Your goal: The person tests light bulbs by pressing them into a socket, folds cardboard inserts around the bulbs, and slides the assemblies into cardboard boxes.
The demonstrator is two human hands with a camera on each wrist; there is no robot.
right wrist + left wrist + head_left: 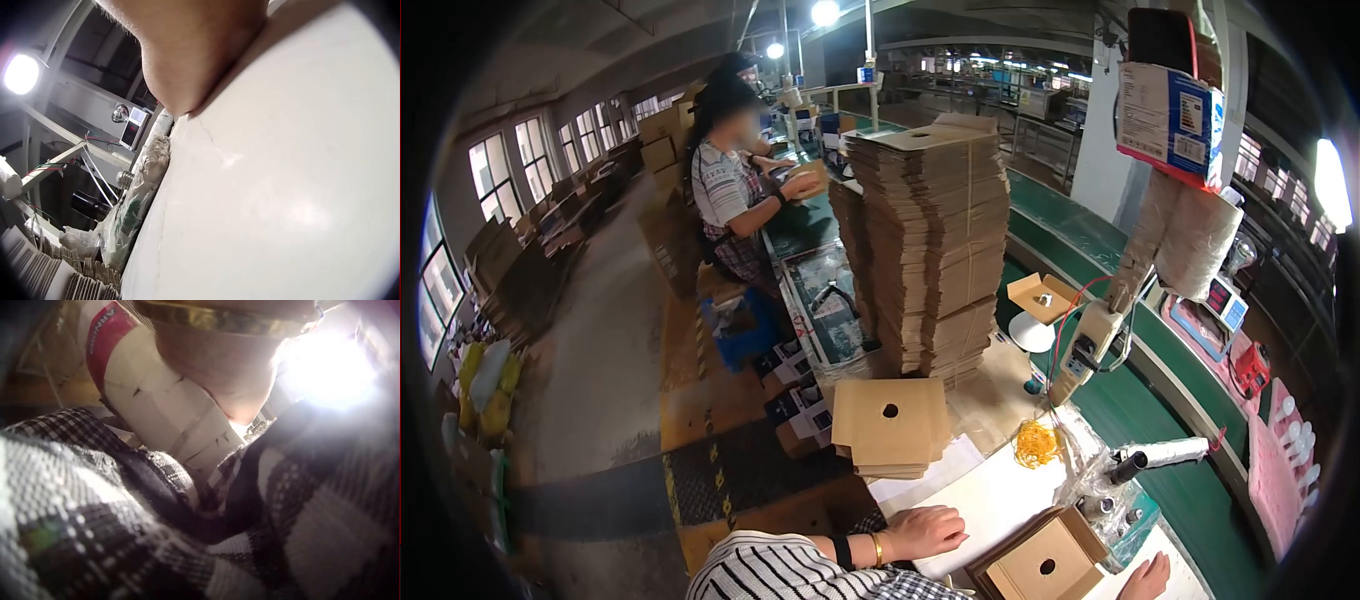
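Note:
My left hand (922,532) rests on the white tabletop (1000,497) with its fingers loosely bent and nothing in them. A gold bracelet circles that wrist. To its right lies a stack of folded cardboard inserts (1022,580), each with a round hole. Beyond the stack, my right hand (1146,578) lies on the white surface at the lower edge of the head view, holding nothing. In the right wrist view the heel of the hand (181,81) is down on the smooth white top (281,162). The left wrist view shows mostly checked sleeve (75,519).
Ahead lies a smaller pile of cardboard inserts (870,410), before a tall tied stack (965,270). Yellow rubber bands (1037,443) and a plastic-wrapped fixture (1105,495) sit to the right. A green conveyor (1145,410) runs past. Another person (725,190) works at the far left.

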